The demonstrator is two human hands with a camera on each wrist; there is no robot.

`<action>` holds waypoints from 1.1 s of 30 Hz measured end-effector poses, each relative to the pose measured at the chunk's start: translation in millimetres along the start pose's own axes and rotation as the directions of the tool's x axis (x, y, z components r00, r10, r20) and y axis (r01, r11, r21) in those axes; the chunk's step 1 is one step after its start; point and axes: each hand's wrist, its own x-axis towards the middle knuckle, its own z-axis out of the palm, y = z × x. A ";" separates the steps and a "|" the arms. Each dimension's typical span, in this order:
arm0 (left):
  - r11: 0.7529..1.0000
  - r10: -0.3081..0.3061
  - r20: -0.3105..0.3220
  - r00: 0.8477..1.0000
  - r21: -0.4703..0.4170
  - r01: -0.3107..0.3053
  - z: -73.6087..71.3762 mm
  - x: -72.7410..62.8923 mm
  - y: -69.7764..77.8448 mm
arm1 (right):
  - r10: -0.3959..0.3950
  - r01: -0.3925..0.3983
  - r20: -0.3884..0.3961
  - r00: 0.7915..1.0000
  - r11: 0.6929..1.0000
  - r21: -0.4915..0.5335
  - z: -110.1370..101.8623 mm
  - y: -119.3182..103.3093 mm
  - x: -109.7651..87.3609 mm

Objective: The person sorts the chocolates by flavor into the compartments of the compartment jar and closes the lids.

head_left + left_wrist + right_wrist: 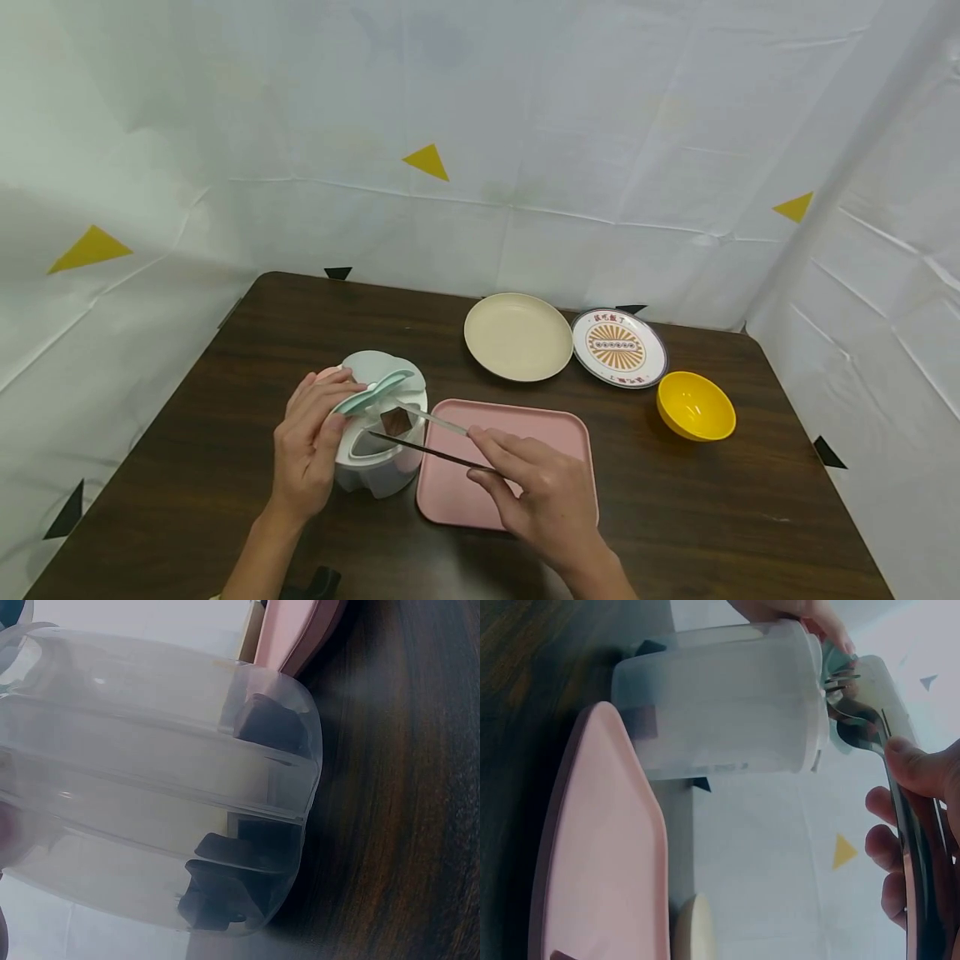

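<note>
A translucent storage container stands left of the pink tray, with a pale lid and a raised mint-green flap. My left hand pinches this flap at the lid's left side. Dark pieces lie at the container's bottom behind its clear ribbed walls. My right hand grips metal tongs, one end forked and the other spoon-shaped. The tong tips are apart over the lid's opening, beside the flap. In the right wrist view, the left fingers reach over the lid from behind.
A pink tray lies under the right hand. Behind it are a cream plate and a white patterned plate. A yellow bowl stands at the right. White sheeting surrounds the dark wooden table.
</note>
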 end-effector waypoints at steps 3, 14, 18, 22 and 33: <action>1.000 0.000 -0.001 1.000 0.003 0.000 0.1 0.5 0.3 | 0.005 -0.005 0.005 1.000 1.000 -0.007 1.3 -0.3 0.4; 1.000 -0.005 -0.005 1.000 0.017 0.005 -0.5 1.4 2.1 | 0.053 -0.054 0.067 0.996 0.998 0.015 -0.1 -0.4 -1.7; 1.000 -0.004 -0.009 1.000 0.013 0.004 0.3 0.2 0.1 | 0.053 -0.055 0.070 0.996 0.998 0.020 -0.6 0.3 -2.3; 1.000 -0.004 -0.012 1.000 0.012 0.004 0.4 -0.8 -1.0 | 0.053 -0.055 0.075 0.996 0.998 0.029 -1.1 0.6 -2.2; 1.000 -0.013 -0.004 1.000 0.012 0.013 -0.2 0.3 1.4 | 0.117 -0.117 0.102 0.988 0.993 -0.004 -18.3 2.9 -7.3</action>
